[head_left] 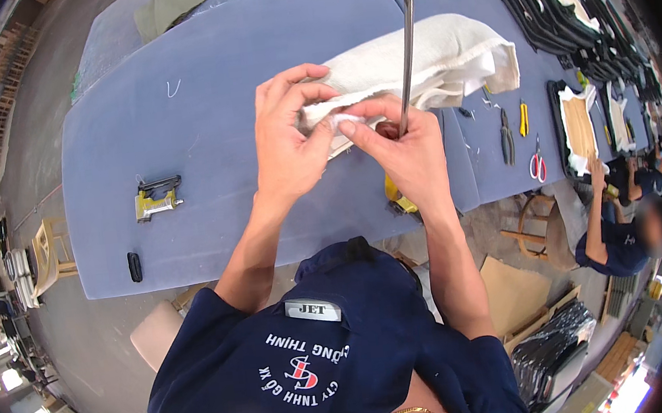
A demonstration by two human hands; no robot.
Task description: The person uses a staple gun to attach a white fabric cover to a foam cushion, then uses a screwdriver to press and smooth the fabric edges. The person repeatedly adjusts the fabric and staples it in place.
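Leftmost on your blue-grey padded table sit a small black oblong piece and, just above it, a yellow-and-black staple-gun-type tool, both lying loose, untouched. Next, your L hand has its fingers curled over the near-left end of an off-white woven fabric piece w/ white lining, gripping its edge. That piece is up btwn your hands, over the table's far-right part. Your R hand pinches the same edge w/ thumb + finger, while also holding a long thin dark-metal rod tool, tip up. Progress, approx: the edge is gathered in your fingers, but no fastening shows there; the R end hangs loose in folds, so prob. much is left. Further R, dark-handled pliers, a yellow slim cutter-like tool and red-and-white-handled scissors lie unused.
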